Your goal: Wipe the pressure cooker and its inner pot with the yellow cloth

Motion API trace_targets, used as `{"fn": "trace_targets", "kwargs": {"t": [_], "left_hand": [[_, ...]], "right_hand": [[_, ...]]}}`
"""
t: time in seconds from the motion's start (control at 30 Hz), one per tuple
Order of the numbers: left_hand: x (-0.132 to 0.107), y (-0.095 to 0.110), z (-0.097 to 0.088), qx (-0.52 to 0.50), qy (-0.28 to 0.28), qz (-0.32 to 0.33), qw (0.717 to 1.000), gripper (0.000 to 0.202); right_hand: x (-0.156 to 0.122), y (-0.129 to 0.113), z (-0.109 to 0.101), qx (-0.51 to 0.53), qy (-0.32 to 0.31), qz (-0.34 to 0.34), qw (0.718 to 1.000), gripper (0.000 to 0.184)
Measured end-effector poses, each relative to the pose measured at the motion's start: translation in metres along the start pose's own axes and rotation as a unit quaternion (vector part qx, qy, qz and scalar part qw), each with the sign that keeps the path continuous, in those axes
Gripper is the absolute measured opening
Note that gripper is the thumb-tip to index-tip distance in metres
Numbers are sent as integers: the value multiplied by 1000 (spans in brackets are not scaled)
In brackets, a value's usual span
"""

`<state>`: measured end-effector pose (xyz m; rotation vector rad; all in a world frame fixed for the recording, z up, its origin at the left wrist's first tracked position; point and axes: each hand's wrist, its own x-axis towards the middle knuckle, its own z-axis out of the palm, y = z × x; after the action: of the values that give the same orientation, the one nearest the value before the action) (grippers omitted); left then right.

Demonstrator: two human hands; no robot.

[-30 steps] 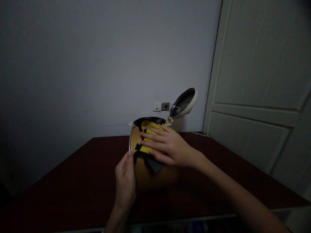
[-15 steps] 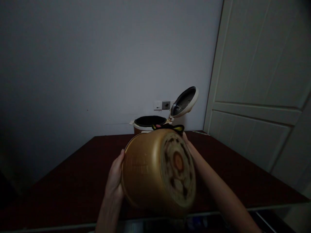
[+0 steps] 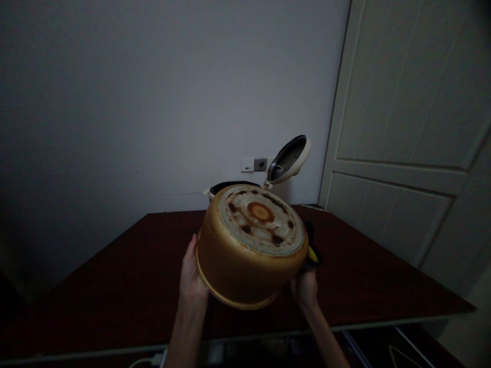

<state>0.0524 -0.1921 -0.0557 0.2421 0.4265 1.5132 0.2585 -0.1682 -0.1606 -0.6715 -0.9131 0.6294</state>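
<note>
A gold-coloured rice cooker inner pot (image 3: 245, 266) is held up above the table, tipped over so its stained, scorched base faces up and toward me. My left hand (image 3: 192, 273) grips the pot's left side near the rim. On the lower right, my right hand (image 3: 306, 289) is closed at the pot's side, its fingers partly hidden. A black cloth with yellow parts (image 3: 313, 254) sticks out between that hand and the pot. Behind stands the rice cooker (image 3: 212, 191), its lid (image 3: 290, 161) raised; the pot hides most of its body.
The dark red table (image 3: 126, 266) runs back to a pale wall with sockets (image 3: 253, 164). A white panelled door (image 3: 402, 153) rises on the right. Below the table's front edge, a white cable and plug (image 3: 155, 360) and other dim items show.
The pot has turned so its base swings from facing right to facing up. My right hand and the cloth have moved from its top down to its lower right side.
</note>
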Motion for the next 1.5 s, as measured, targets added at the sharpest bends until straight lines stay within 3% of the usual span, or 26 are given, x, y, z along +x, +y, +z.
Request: {"fn": "trace_targets", "kwargs": {"t": [0.1,0.17,0.3,0.4,0.47,0.57,0.7,0.8,0.9,1.0,1.13,1.23,1.3,1.4,1.5], "left_hand": [[-2,-5,14,-21,16,55,998,37],[-2,-8,19,-23,17,83,996,39],[-3,-12,21,-12,15,119,993,37],[-5,-17,22,15,-1,118,993,36],[-8,-22,23,46,20,128,990,35],[-12,-32,23,97,79,214,969,29],[-19,-45,17,176,12,320,931,27],[-23,-50,9,279,-22,387,879,20],[-27,-51,9,384,-75,402,828,22],[-30,-48,16,411,-118,387,817,24],[-31,-41,24,430,-116,390,806,31],[-28,-36,22,486,-115,402,767,18],[-27,-34,19,532,-111,414,730,17],[-26,-34,13,604,-117,425,664,18],[-27,-34,9,678,-163,424,578,16]], "right_hand": [[-29,-4,5,-84,4,-76,994,52],[-45,-6,11,-192,-15,-176,965,53],[-62,-7,24,-319,-51,-417,850,61],[-62,-15,36,-333,-136,-535,764,56],[-58,-26,43,-348,-176,-558,733,48],[-47,-55,52,-393,-180,-552,713,42],[-23,-103,63,-458,-268,-494,689,49],[2,-134,78,-452,-343,-461,682,52],[29,-152,100,-432,-395,-444,679,52],[50,-161,121,-421,-433,-419,678,42],[70,-169,144,-398,-486,-381,678,35],[85,-170,156,-347,-535,-353,685,33],[95,-166,160,-322,-532,-342,705,31],[114,-157,160,-293,-477,-318,765,31],[132,-153,152,-278,-449,-233,817,31]]}}
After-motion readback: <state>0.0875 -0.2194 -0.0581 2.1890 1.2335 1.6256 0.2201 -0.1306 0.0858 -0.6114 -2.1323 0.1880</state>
